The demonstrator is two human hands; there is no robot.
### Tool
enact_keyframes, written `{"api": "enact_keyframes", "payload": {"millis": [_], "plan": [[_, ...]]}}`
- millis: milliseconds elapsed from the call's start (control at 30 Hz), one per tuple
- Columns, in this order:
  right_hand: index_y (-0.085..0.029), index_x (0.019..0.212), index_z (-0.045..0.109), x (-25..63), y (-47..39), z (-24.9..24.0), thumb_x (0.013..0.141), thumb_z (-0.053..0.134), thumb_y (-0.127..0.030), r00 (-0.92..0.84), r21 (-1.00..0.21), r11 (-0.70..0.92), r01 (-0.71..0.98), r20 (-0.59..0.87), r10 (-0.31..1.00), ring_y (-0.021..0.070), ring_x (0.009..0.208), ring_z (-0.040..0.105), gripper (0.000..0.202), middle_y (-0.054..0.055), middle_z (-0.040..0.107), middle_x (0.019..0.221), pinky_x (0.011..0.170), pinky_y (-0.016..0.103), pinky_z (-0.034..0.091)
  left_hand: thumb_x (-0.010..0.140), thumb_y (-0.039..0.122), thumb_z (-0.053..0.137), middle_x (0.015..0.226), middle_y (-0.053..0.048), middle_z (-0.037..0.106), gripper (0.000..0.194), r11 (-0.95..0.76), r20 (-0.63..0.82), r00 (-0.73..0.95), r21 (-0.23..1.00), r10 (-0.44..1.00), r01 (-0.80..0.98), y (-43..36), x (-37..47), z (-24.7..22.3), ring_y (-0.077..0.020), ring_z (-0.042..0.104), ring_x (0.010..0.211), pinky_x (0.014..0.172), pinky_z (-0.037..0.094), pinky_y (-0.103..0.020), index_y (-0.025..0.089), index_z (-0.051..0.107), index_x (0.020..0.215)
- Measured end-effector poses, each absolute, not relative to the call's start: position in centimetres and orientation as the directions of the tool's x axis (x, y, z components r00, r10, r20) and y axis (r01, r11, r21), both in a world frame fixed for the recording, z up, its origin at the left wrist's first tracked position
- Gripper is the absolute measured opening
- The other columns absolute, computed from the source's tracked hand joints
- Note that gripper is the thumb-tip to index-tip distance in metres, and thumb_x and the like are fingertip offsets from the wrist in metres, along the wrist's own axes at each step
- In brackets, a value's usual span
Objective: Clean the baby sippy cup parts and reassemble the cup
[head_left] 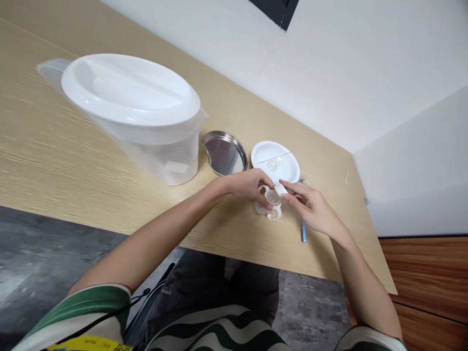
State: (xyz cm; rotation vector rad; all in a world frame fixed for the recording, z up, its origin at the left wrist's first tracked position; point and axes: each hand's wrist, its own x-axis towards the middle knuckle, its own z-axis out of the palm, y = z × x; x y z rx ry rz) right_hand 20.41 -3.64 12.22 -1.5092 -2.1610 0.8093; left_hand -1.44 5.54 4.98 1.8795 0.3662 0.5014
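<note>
Near the table's front edge my two hands are close together. My left hand [254, 187], fingers curled, grips a small round clear plastic piece [272, 197] with white looped parts [275, 213] around it. My right hand [310, 204] pinches a small white piece [281, 189] against the clear piece's upper right side. The exact kind of both pieces is too small to tell. Just beyond my fingers lies a white oval dish [293, 168] with a dividing line across it. A blue stick-like object [303, 232] lies below my right hand.
A large clear plastic pitcher [179, 158] with a white oval lid [127, 92] stands on the left. Between it and the dish is a kidney-shaped metal tray [226, 153]. The wooden table [219, 239] meets a white wall behind. Wood-grain panels [424, 273] are at the right.
</note>
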Motion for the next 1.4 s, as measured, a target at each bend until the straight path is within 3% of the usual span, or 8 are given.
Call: {"api": "enact_keyframes", "payload": {"millis": [167, 367, 467, 567, 667, 800, 1100, 1400], "plan": [[-0.021, 0.133, 0.069, 20.9, -2.9, 11.8, 0.098, 0.057, -0.055, -0.346, -0.792, 0.146, 0.593, -0.087, 0.934, 0.0225, 0.100, 0.069, 0.050, 0.007, 0.075, 0.111, 0.091, 0.039, 0.057, 0.066, 0.037, 0.089, 0.085, -0.004, 0.074, 0.043, -0.330, 0.148, 0.870, 0.944, 0.471, 0.018, 5.7, -1.5, 4.9, -0.0131, 0.058, 0.069, 0.061, 0.040, -0.024, 0.018, 0.080, 0.102], [-0.027, 0.122, 0.075, 21.6, -3.0, 11.0, 0.096, 0.063, -0.054, -0.358, -0.934, -0.056, 0.354, -0.191, 0.914, 0.0188, 0.107, 0.069, 0.040, 0.004, 0.072, 0.123, 0.107, 0.041, 0.053, 0.067, 0.039, 0.088, 0.093, -0.005, 0.076, 0.044, -0.290, 0.103, 0.893, 0.957, 0.439, 0.032, 5.9, -1.5, 4.8, -0.0164, 0.063, 0.078, 0.067, 0.043, -0.025, 0.018, 0.078, 0.105], [-0.026, 0.118, 0.076, 21.4, -3.5, 10.7, 0.094, 0.066, -0.052, -0.342, -0.957, -0.139, 0.256, -0.224, 0.913, 0.0183, 0.112, 0.068, 0.037, 0.004, 0.072, 0.124, 0.113, 0.042, 0.048, 0.066, 0.038, 0.088, 0.089, -0.004, 0.075, 0.042, -0.311, 0.098, 0.893, 0.949, 0.440, 0.049, 5.7, -1.4, 4.9, -0.0161, 0.063, 0.077, 0.066, 0.042, -0.025, 0.017, 0.078, 0.101], [-0.023, 0.113, 0.077, 21.3, -3.6, 10.3, 0.091, 0.072, -0.050, -0.294, -0.968, -0.214, 0.132, -0.245, 0.924, 0.0188, 0.117, 0.066, 0.036, 0.006, 0.071, 0.125, 0.115, 0.041, 0.047, 0.063, 0.032, 0.090, 0.100, -0.006, 0.076, 0.051, -0.285, 0.109, 0.881, 0.958, 0.460, 0.030, 5.5, -1.3, 5.2, -0.0181, 0.067, 0.086, 0.074, 0.046, -0.026, 0.018, 0.077, 0.110], [-0.018, 0.105, 0.077, 21.5, -3.4, 9.8, 0.085, 0.078, -0.049, -0.200, -0.955, -0.296, -0.005, -0.289, 0.936, 0.0195, 0.112, 0.068, 0.038, 0.009, 0.072, 0.121, 0.109, 0.036, 0.053, 0.062, 0.031, 0.091, 0.108, -0.008, 0.077, 0.059, -0.259, 0.097, 0.872, 0.965, 0.480, 0.035, 5.5, -1.2, 5.1, -0.0197, 0.069, 0.092, 0.079, 0.049, -0.028, 0.019, 0.075, 0.117], [-0.016, 0.097, 0.073, 21.6, -3.0, 9.0, 0.081, 0.083, -0.046, -0.114, -0.930, -0.342, -0.137, -0.328, 0.938, 0.0184, 0.101, 0.071, 0.035, 0.010, 0.074, 0.111, 0.099, 0.031, 0.060, 0.064, 0.030, 0.090, 0.102, -0.008, 0.078, 0.048, -0.289, 0.146, 0.860, 0.957, 0.489, 0.001, 5.5, -1.0, 4.9, -0.0203, 0.070, 0.090, 0.078, 0.051, -0.029, 0.018, 0.078, 0.109], [-0.020, 0.100, 0.070, 21.5, -2.9, 9.1, 0.084, 0.077, -0.054, -0.038, -0.971, -0.236, -0.033, -0.235, 0.971, 0.0221, 0.112, 0.070, 0.038, 0.009, 0.074, 0.116, 0.109, 0.039, 0.055, 0.058, 0.030, 0.092, 0.118, -0.010, 0.075, 0.063, -0.228, 0.168, 0.832, 0.972, 0.529, -0.052, 5.4, -1.9, 5.8, -0.0226, 0.069, 0.109, 0.099, 0.052, -0.036, 0.017, 0.073, 0.117], [-0.026, 0.100, 0.077, 20.9, -4.2, 9.8, 0.093, 0.065, -0.057, -0.162, -0.983, 0.011, 0.184, -0.019, 0.987, 0.0190, 0.111, 0.066, 0.034, 0.005, 0.072, 0.116, 0.101, 0.039, 0.056, 0.065, 0.039, 0.088, 0.092, -0.005, 0.078, 0.040, -0.353, 0.204, 0.791, 0.935, 0.577, 0.016, 4.7, -1.1, 5.8, -0.0167, 0.069, 0.085, 0.082, 0.052, -0.028, 0.016, 0.080, 0.098]]}}
